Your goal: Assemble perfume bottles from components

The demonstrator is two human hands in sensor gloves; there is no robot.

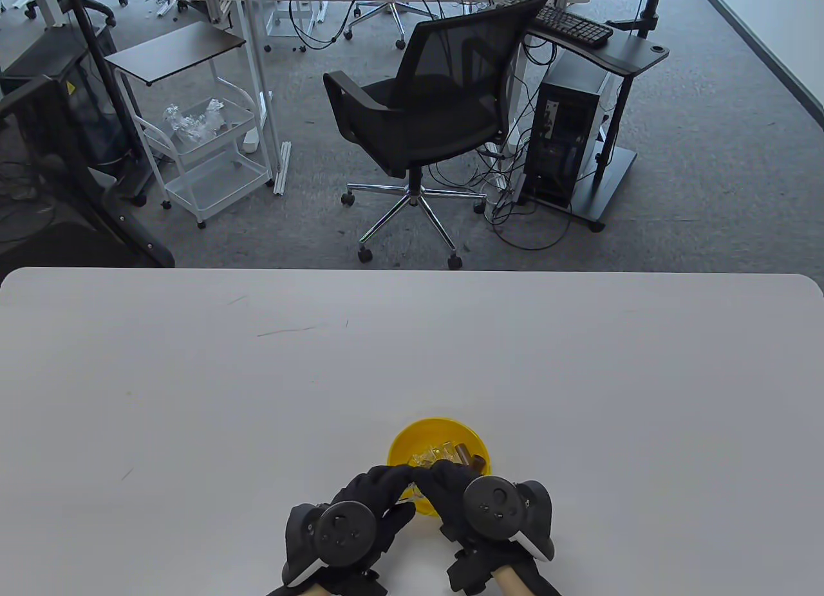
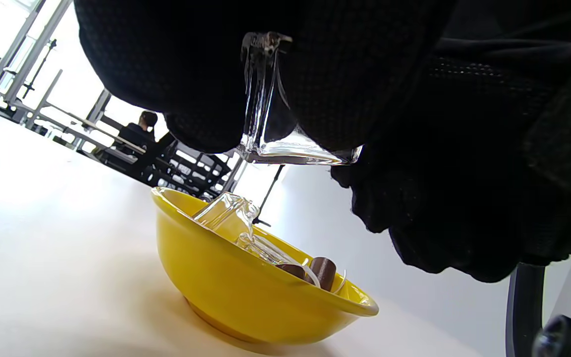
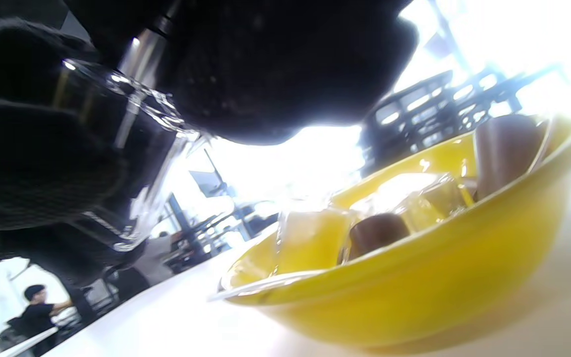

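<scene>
Both black-gloved hands are meeting above the near rim of a round yellow plastic bowl (image 1: 412,436) standing on the white counter (image 1: 193,396). The left hand (image 1: 360,512) is gripping a square clear glass perfume bottle (image 2: 285,144), fingers (image 2: 201,124) clamped on its sides; the right hand (image 1: 476,499) is pinching its top. More clear glass bottles (image 3: 310,238) and brown cylindrical caps (image 3: 503,148) are lying in the bowl.

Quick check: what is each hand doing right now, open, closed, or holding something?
Left hand: holding a clear glass bottle above the yellow bowl.
Right hand: fingers on the same bottle; grip unclear.
</scene>
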